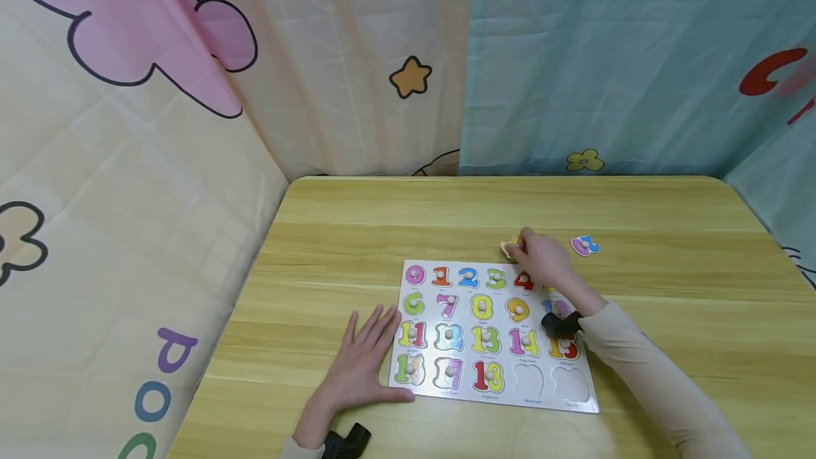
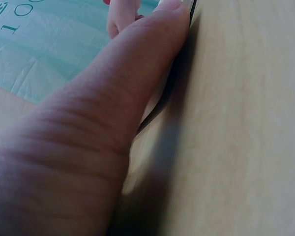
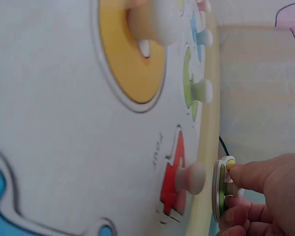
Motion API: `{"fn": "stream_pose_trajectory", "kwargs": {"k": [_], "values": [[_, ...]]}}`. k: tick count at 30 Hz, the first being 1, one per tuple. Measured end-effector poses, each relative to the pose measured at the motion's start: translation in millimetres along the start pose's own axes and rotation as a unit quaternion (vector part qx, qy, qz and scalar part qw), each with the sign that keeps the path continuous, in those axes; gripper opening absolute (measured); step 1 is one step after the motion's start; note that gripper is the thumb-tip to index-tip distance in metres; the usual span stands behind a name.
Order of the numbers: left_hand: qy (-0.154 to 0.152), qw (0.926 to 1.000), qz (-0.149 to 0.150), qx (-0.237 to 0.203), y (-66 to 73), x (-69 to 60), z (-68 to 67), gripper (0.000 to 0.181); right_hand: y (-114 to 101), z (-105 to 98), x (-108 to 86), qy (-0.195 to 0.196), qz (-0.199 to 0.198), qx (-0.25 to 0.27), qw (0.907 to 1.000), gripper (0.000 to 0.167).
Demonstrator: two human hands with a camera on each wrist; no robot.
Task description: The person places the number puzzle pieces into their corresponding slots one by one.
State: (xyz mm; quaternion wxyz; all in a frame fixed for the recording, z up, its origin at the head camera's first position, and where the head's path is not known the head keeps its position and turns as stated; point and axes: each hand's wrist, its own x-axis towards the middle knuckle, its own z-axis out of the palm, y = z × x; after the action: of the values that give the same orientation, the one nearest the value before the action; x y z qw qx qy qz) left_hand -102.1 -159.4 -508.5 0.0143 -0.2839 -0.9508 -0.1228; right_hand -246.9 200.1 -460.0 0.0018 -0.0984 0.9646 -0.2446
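Note:
A white number puzzle board [image 1: 459, 403] lies on the table, with coloured knobbed number pieces in rows and two pale recesses at its bottom right. My left hand [image 1: 366, 360] rests at the board's left edge, fingers spread and straight, thumb by the bottom corner. Beyond the far edge, my right hand [image 1: 545, 257] pinches a yellow and green puzzle piece [image 3: 219, 191] between thumb and fingers. In the right wrist view this piece is tilted up on edge, and the fingers cover part of it. Right of that hand lies a blue and purple puzzle piece [image 1: 585, 246].
The wooden table [image 1: 306, 261] has its far edge against printed curtains [image 1: 357, 91]. A red number four [image 3: 172, 187] and an orange number nine [image 3: 132, 73] stand out with their knobs in the right wrist view. The right forearm crosses the board's right side.

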Motion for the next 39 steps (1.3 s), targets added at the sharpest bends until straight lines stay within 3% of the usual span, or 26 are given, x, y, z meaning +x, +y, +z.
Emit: {"fn": "stream_pose_trajectory", "kwargs": {"k": [7,13,16,21,29,33,39], "values": [[0.003,1.0,0.003,-0.006,0.4,0.2,-0.9,0.123,-1.3,-15.9,-17.4,-0.023,-0.055,0.046,0.9972,0.025],[0.002,0.9999,0.0,-0.01,0.8,0.9,-2.0,0.123,-6.1,-24.1,-44.4,-0.088,-0.101,0.053,0.9896,0.022],[0.002,1.0,0.0,-0.009,0.8,0.7,-2.2,0.123,-10.8,-27.4,-59.7,-0.142,-0.119,0.07,0.9802,0.022],[-0.002,1.0,-0.002,-0.002,0.1,0.6,-1.2,0.123,-18.4,-31.0,-83.9,-0.231,-0.152,0.102,0.9556,0.023],[0.002,1.0,0.001,-0.001,-0.5,0.5,-0.6,0.123,-24.4,-25.1,-110.1,-0.307,-0.17,0.097,0.9314,0.023],[0.002,1.0,0.001,-0.001,-0.3,0.6,-0.6,0.123,-25.3,-18.5,-117.5,-0.311,-0.179,0.077,0.9304,0.025],[0.0,1.0,0.001,-0.004,-0.4,0.5,-0.6,0.123,-27.0,-11.9,-123.4,-0.296,-0.168,0.055,0.9386,0.027]]}}
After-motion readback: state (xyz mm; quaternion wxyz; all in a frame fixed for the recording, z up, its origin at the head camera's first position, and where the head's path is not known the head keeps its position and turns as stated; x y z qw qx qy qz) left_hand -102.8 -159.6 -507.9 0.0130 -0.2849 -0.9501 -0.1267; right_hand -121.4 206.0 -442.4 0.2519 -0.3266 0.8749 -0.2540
